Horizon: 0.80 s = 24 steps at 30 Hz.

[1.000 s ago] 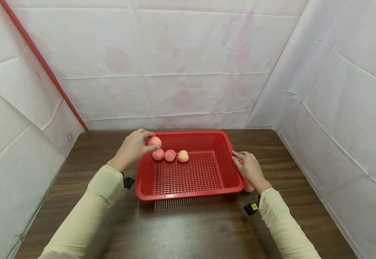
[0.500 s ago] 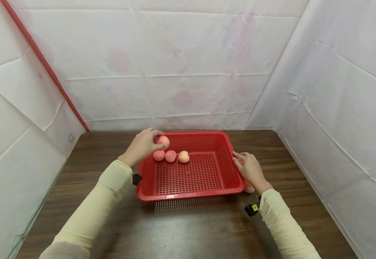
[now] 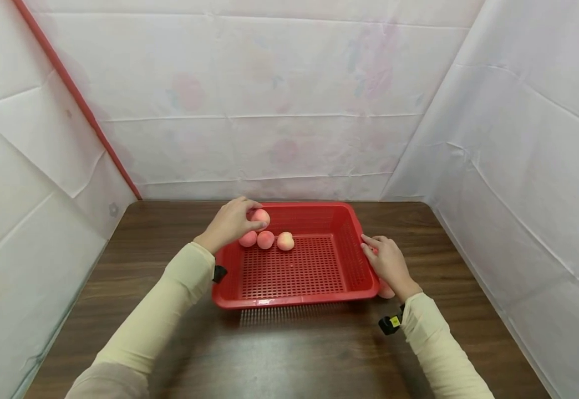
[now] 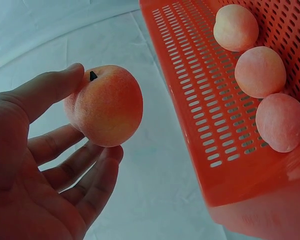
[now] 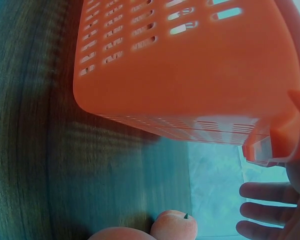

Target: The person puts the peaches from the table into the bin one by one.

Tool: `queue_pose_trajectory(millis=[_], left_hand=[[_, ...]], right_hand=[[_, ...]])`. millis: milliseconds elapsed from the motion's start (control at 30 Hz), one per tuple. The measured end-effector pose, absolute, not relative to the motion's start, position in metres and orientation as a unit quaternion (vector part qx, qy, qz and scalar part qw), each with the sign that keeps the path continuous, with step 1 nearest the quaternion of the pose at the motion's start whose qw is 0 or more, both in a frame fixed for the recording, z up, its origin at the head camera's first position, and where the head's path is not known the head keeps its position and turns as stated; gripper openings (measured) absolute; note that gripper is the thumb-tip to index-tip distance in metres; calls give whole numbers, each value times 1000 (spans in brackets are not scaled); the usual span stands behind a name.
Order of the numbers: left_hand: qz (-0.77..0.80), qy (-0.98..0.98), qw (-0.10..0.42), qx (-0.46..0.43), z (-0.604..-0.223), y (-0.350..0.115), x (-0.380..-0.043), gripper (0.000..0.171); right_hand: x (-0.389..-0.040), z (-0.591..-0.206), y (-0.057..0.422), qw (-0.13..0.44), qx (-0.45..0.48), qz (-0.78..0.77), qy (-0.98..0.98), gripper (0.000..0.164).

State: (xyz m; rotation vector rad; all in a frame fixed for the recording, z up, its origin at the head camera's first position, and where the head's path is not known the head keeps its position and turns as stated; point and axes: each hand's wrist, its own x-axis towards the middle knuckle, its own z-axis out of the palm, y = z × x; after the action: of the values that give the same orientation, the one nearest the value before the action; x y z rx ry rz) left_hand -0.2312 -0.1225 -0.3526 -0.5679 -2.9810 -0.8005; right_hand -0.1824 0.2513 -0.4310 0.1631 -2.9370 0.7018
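Over the back left of the red plastic basket (image 3: pixel 219 296), my left hand (image 3: pixel 229 224) pinches a peach (image 3: pixel 260 219) between thumb and fingertips. The left wrist view shows this pinched peach (image 4: pixel 107 107) outside the perforated basket wall. Three more peaches lie in a row inside, the rightmost peach (image 3: pixel 285 241) being paler. My right hand (image 3: pixel 390 263) touches the basket's right rim, with several fingers (image 5: pixel 267 212) straight beside it. Outside the basket, under this hand, are a peach (image 3: pixel 386 290) and another partly hidden peach (image 3: pixel 374 251).
The basket stands on a dark wood table (image 3: pixel 269 354). White patterned sheeting (image 3: pixel 269 144) rises behind the table, and more hangs along both sides. A black wrist camera (image 3: pixel 389 324) sits below my right hand.
My left hand has moved to the right with the peach, farther in over the basket. My right hand stays at the right rim, and the peaches inside lie as before.
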Motion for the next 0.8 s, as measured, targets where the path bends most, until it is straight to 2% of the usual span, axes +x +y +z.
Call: queue_pose_trajectory(millis=[800], left_hand=[[-261,-948,-20,-182,-358,-98,-239,48]], right_hand=[[-178,-434,262,59,53,235,-969,43]])
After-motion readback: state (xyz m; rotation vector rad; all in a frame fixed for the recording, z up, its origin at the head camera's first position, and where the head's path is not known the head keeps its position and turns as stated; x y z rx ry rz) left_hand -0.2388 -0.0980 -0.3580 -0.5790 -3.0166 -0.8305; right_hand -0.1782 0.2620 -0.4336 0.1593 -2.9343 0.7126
